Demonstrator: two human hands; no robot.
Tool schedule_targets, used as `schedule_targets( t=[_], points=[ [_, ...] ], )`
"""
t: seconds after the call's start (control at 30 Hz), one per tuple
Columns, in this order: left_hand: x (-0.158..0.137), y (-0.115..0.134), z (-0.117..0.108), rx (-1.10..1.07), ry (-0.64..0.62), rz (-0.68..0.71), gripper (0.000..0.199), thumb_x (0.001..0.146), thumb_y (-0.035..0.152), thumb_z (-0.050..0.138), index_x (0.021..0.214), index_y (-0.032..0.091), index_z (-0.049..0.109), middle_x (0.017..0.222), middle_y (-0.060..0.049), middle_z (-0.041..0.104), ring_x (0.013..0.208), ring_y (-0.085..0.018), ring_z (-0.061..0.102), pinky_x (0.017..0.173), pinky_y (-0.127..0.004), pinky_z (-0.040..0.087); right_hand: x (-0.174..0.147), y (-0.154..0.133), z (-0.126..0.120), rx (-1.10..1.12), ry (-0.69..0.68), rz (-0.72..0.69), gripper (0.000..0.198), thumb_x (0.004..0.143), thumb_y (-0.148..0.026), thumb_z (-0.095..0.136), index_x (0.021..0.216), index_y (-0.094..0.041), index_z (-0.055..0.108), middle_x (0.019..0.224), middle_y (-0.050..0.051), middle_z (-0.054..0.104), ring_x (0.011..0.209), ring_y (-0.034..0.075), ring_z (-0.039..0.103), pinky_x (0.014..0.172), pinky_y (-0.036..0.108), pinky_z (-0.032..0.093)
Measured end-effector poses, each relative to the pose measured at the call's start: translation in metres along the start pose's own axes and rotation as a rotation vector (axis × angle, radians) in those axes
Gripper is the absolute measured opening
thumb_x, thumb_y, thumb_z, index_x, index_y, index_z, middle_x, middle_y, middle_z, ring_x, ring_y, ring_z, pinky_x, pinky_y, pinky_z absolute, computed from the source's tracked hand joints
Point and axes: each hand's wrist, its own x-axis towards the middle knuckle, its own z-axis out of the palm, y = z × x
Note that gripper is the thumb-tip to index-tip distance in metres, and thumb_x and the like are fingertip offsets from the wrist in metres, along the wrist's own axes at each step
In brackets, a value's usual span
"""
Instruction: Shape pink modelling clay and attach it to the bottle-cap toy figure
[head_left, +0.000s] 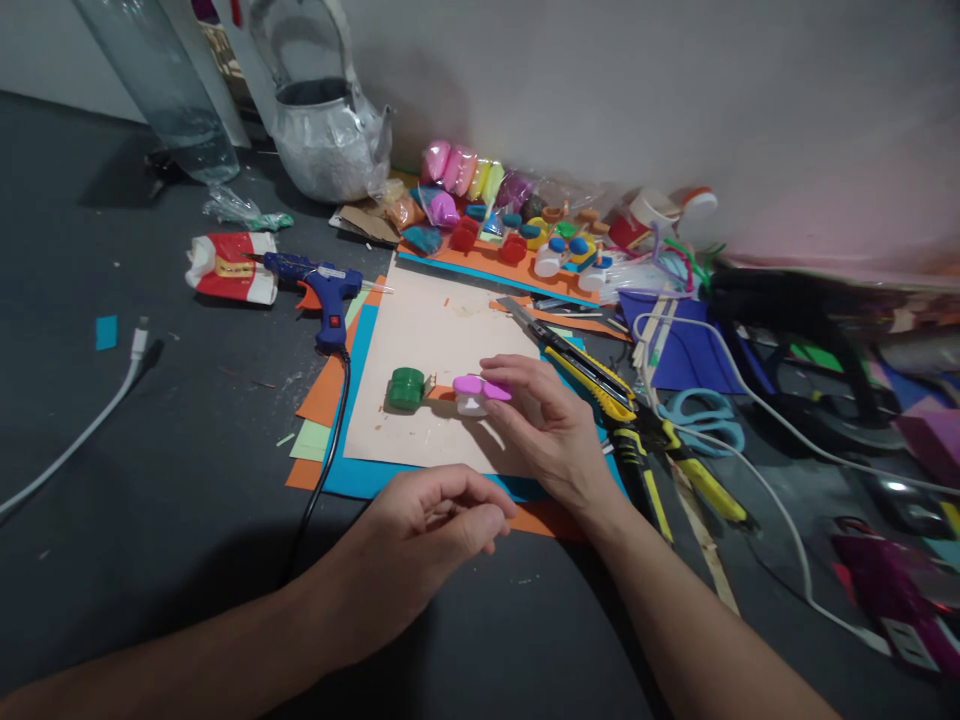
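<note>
Presently | right hand [562,432] pinches a small pink-topped white piece [468,385] between thumb and fingers, over a cream paper sheet [420,320] | left hand [435,545] nearby, fingers loosely curled, cannot tell whether they hold anything | just left of the piece, a round green cap [406,388] | right, a yellow-and-black utility knife [579,370] | farther left, a blue glue gun [331,291]

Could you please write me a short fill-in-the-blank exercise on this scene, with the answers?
1. The right hand touches the purple and white piece, which is on the ____ side of the green cap-like piece in the picture.
2. The hot glue gun has a body that is mainly ____.
3. The utility knife is black and ____.

Missing words: right; blue; yellow.
</note>
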Motion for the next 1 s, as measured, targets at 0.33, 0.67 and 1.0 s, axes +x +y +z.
schedule_targets(
  t=[0.33, 0.67, 1.0],
  points=[
    [0.0012, -0.0017, -0.0006, -0.006, -0.007, 0.007, 0.014, 0.085, 0.028, 0.061, 0.09, 0.018, 0.069, 0.085, -0.002, 0.067, 0.08, -0.014, 0.061, 0.076, -0.026, 0.047, -0.0017, 0.0031, -0.0007, 0.022, -0.002, 0.048, 0.025, 0.088, -0.026, 0.067, 0.113, -0.029, 0.067, 0.115, 0.004, 0.069, 0.113, 0.022, 0.063, 0.101, 0.046, 0.049],
    [-0.0005, -0.0019, -0.0005, -0.005, -0.015, 0.0, 0.013, 0.085, 0.027, 0.061, 0.089, 0.019, 0.07, 0.084, -0.001, 0.068, 0.08, -0.013, 0.06, 0.077, -0.026, 0.047, -0.0032, 0.0027, -0.0078, 0.007, 0.017, 0.08, 0.013, 0.09, -0.027, 0.066, 0.102, -0.029, 0.07, 0.115, 0.005, 0.07, 0.115, 0.023, 0.063, 0.105, 0.048, 0.047],
    [0.0005, -0.0005, 0.0014, -0.013, -0.007, -0.004, 0.013, 0.084, 0.028, 0.061, 0.088, 0.018, 0.069, 0.083, -0.001, 0.067, 0.078, -0.013, 0.06, 0.076, -0.026, 0.047, -0.0032, -0.0017, -0.0084, -0.067, 0.018, 0.058, 0.021, 0.091, -0.029, 0.064, 0.112, -0.029, 0.067, 0.117, 0.004, 0.07, 0.115, 0.023, 0.062, 0.103, 0.047, 0.048]
  ],
)
